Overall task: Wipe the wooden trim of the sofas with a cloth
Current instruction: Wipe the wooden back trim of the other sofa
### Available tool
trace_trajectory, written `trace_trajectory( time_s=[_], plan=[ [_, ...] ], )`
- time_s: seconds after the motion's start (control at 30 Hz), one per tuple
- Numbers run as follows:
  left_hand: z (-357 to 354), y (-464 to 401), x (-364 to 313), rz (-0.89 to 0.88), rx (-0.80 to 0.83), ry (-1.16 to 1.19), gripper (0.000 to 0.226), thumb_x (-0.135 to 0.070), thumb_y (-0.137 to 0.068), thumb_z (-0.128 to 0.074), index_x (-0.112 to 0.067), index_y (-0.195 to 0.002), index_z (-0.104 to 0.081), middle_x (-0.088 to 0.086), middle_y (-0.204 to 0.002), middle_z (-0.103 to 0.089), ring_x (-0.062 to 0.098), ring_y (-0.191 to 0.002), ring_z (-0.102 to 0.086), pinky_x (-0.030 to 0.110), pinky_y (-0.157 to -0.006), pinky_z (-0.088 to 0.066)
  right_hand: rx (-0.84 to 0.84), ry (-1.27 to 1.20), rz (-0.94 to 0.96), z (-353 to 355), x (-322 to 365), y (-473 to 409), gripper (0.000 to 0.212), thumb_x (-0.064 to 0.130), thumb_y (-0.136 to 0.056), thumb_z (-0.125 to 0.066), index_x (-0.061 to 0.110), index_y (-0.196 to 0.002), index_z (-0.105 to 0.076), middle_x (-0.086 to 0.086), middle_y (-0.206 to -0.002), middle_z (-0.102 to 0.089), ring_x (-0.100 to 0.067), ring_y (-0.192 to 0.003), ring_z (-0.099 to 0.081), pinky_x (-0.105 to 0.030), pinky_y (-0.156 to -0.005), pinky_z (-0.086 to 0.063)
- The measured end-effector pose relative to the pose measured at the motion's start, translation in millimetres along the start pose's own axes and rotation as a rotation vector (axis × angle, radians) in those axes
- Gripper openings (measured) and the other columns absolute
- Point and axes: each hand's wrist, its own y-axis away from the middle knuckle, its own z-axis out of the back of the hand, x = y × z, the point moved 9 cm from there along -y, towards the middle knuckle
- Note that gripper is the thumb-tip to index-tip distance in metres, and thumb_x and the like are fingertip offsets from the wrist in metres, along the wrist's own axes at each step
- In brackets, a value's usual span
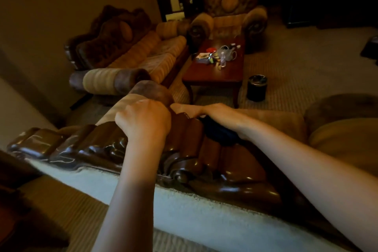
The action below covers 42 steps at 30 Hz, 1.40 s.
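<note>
I stand behind a sofa whose back is topped by glossy, dark brown carved wooden trim point(61, 147). My left hand point(145, 122) grips the raised crest of the trim, fingers curled over its far side. My right hand point(204, 111) lies just right of it with fingers stretched flat towards the left, pressing a dark blue cloth point(218, 135) onto the ribbed top of the trim. Most of the cloth is hidden under the palm and wrist. The two hands nearly touch at the crest.
A long striped sofa point(133, 51) with carved trim stands along the left wall, and a matching armchair point(229, 12) at the back. Between them is a red-brown coffee table point(214, 75) with several small items. A black bin point(256, 88) sits on the carpet beside it.
</note>
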Motion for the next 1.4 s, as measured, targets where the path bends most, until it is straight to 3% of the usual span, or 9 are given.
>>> trace_trajectory(
  time_s=[0.07,0.17,0.37,0.63,0.83,1.03,1.17,1.3,1.4],
  plan=[
    [0,3,5,-0.053,0.002,0.055,0.034,-0.029,-0.099,-0.029,-0.01,-0.099,-0.057,0.005,-0.075,-0.046,0.024,-0.072,-0.042,0.034,-0.065,-0.03,-0.05,0.037,-0.109,6,-14,8,0.034,0.043,-0.093,-0.045,0.016,-0.102,-0.064,-0.001,-0.092,-0.067,-0.01,-0.07,-0.064,-0.023,-0.057,-0.044],
    [-1,3,24,-0.164,-0.071,0.247,0.034,-0.025,-0.097,-0.032,-0.01,-0.074,-0.051,0.005,-0.065,-0.046,0.024,-0.067,-0.045,0.028,-0.055,-0.028,-0.089,0.131,-0.224,7,-23,13,0.046,0.053,-0.094,-0.035,0.022,-0.124,-0.052,0.0,-0.109,-0.056,-0.011,-0.085,-0.053,-0.026,-0.072,-0.042],
    [6,-5,44,-0.438,-0.048,0.396,0.043,-0.04,-0.093,-0.044,-0.011,-0.062,-0.053,0.002,-0.06,-0.051,0.017,-0.055,-0.047,0.025,-0.049,-0.028,-0.275,0.102,-0.318,10,-13,6,0.036,0.031,-0.093,-0.051,0.008,-0.121,-0.055,-0.015,-0.104,-0.066,-0.026,-0.085,-0.066,-0.03,-0.067,-0.05],
    [1,-22,57,-0.606,0.223,0.701,0.038,-0.034,-0.094,-0.047,-0.014,-0.063,-0.056,-0.003,-0.059,-0.053,0.012,-0.058,-0.051,0.023,-0.053,-0.035,-0.371,0.203,-0.341,0,30,-5,0.024,0.02,-0.093,-0.049,0.005,-0.111,-0.055,-0.018,-0.106,-0.063,-0.028,-0.091,-0.063,-0.039,-0.082,-0.049],
    [-43,-82,73,-0.373,0.634,1.207,0.029,-0.024,-0.098,-0.042,-0.006,-0.104,-0.064,0.012,-0.098,-0.072,0.022,-0.091,-0.069,0.032,-0.078,-0.053,-0.205,0.416,-0.369,-41,76,-47,0.031,0.017,-0.088,-0.051,0.005,-0.116,-0.056,-0.021,-0.109,-0.062,-0.032,-0.09,-0.062,-0.037,-0.077,-0.049],
    [-80,-116,52,-0.359,0.822,1.022,0.021,-0.021,-0.095,-0.052,-0.007,-0.105,-0.063,0.004,-0.079,-0.069,0.01,-0.065,-0.066,0.023,-0.057,-0.049,-0.03,0.346,-0.334,-80,97,-84,0.041,0.013,-0.093,-0.049,0.0,-0.132,-0.042,-0.015,-0.108,-0.055,-0.027,-0.095,-0.053,-0.041,-0.093,-0.046],
    [-79,-113,36,-0.519,1.004,0.861,0.016,-0.024,-0.097,-0.047,-0.016,-0.101,-0.059,0.004,-0.088,-0.067,0.016,-0.081,-0.065,0.029,-0.073,-0.05,-0.027,0.178,-0.257,-92,99,-120,0.035,0.013,-0.093,-0.048,0.0,-0.126,-0.05,-0.004,-0.083,-0.052,-0.015,-0.07,-0.049,-0.026,-0.069,-0.045],
    [-74,-128,34,-0.707,0.997,0.805,0.024,-0.025,-0.093,-0.048,-0.024,-0.116,-0.052,0.009,-0.113,-0.065,0.024,-0.107,-0.062,0.042,-0.096,-0.047,0.024,0.008,-0.232,-104,99,-132,0.035,0.023,-0.097,-0.045,0.004,-0.126,-0.051,-0.018,-0.114,-0.062,-0.02,-0.081,-0.062,-0.027,-0.067,-0.049],
    [-81,-130,28,-0.88,1.025,0.65,0.036,-0.029,-0.089,-0.055,-0.017,-0.123,-0.051,0.008,-0.107,-0.068,0.022,-0.103,-0.065,0.036,-0.093,-0.049,0.087,0.208,-0.27,-105,96,-126,0.049,0.051,-0.097,-0.033,0.023,-0.137,-0.04,-0.003,-0.13,-0.053,-0.016,-0.103,-0.058,-0.029,-0.081,-0.047]
  ],
)
